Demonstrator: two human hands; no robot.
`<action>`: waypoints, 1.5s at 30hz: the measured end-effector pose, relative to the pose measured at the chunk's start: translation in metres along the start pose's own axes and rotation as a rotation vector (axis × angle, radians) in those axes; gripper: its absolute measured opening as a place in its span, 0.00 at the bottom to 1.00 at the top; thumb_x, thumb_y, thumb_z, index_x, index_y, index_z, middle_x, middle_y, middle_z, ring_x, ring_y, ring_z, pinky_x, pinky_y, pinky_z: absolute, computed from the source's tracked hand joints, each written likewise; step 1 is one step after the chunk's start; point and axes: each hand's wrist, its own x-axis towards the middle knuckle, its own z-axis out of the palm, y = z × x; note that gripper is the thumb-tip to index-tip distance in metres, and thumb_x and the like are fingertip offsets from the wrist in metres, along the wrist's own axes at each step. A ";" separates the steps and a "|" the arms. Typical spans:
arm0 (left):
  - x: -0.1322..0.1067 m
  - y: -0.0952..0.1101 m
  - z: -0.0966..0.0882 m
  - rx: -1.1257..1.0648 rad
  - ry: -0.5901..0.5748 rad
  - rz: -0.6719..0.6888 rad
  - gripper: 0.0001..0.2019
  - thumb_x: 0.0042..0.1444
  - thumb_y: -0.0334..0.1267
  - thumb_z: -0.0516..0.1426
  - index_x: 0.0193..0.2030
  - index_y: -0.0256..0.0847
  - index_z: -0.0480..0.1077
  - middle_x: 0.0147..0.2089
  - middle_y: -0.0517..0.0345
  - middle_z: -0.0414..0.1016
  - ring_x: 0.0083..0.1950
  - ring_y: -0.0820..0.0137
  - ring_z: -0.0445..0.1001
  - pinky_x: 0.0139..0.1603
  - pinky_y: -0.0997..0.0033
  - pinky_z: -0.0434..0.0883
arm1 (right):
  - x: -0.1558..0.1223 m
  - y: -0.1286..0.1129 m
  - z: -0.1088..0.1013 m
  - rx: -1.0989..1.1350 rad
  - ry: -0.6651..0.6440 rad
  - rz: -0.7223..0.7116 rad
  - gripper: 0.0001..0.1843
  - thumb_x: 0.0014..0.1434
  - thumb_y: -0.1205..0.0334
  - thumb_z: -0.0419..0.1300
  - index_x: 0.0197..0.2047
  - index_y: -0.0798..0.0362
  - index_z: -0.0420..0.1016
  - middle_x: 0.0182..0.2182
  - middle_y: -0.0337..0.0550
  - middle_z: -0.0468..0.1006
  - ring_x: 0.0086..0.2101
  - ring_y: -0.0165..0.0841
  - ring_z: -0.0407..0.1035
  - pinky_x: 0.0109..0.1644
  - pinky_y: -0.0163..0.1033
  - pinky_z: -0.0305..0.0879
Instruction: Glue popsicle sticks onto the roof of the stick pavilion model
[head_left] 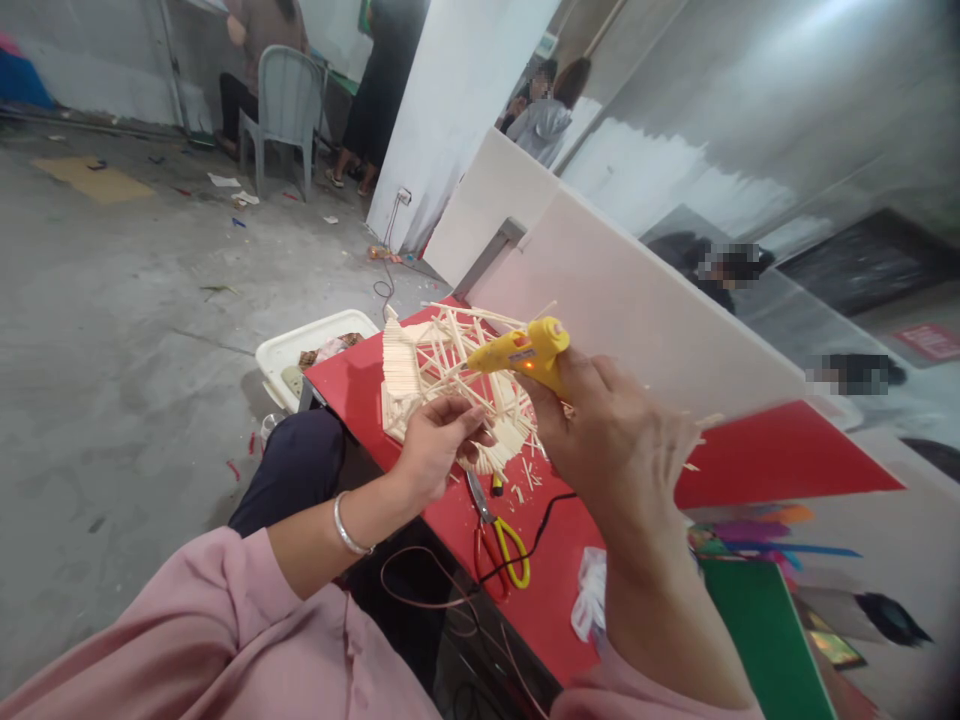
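My right hand point(611, 435) is closed round a yellow glue gun point(525, 352), its nozzle pointing left into a model built of thin wooden sticks point(435, 375) on the red table point(757, 460). An orange light glows on the gun. My left hand point(435, 445) grips the model's near side, fingers curled on the sticks. A silver bangle sits on my left wrist. The gun's black cord trails down over the table.
Yellow-handled pliers point(499, 535) lie on the table below the model, beside loose stick bits. A white tray point(300, 350) of scraps sits by the table's far corner. White partition boards point(637, 300) stand behind. People and a grey chair point(285, 105) are at the back.
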 end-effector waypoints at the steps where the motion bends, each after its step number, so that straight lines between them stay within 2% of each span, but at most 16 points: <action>1: 0.000 0.000 0.000 -0.001 0.000 -0.001 0.22 0.34 0.45 0.73 0.27 0.36 0.68 0.23 0.61 0.73 0.21 0.74 0.73 0.17 0.81 0.62 | 0.000 0.000 0.000 0.001 0.000 -0.001 0.23 0.66 0.47 0.52 0.55 0.52 0.74 0.28 0.43 0.74 0.24 0.28 0.58 0.28 0.38 0.37; 19: -0.001 0.000 0.000 0.004 0.003 -0.016 0.21 0.35 0.44 0.72 0.27 0.36 0.67 0.23 0.60 0.74 0.22 0.74 0.75 0.17 0.82 0.60 | 0.001 0.000 0.000 0.000 0.024 -0.017 0.22 0.66 0.48 0.53 0.54 0.52 0.74 0.28 0.42 0.74 0.24 0.28 0.57 0.28 0.38 0.37; 35: -0.002 -0.001 0.000 -0.003 0.013 -0.017 0.23 0.32 0.45 0.73 0.28 0.37 0.67 0.23 0.61 0.75 0.22 0.74 0.74 0.17 0.82 0.62 | 0.001 -0.001 -0.001 0.017 -0.037 0.002 0.24 0.66 0.47 0.53 0.57 0.52 0.73 0.29 0.44 0.75 0.24 0.29 0.60 0.28 0.38 0.38; 45: -0.002 -0.002 -0.001 0.013 -0.008 -0.008 0.23 0.34 0.46 0.72 0.27 0.37 0.66 0.23 0.61 0.74 0.22 0.74 0.74 0.16 0.81 0.62 | -0.001 -0.004 -0.002 -0.030 0.011 0.047 0.22 0.66 0.48 0.52 0.53 0.54 0.75 0.29 0.45 0.74 0.25 0.29 0.59 0.29 0.40 0.37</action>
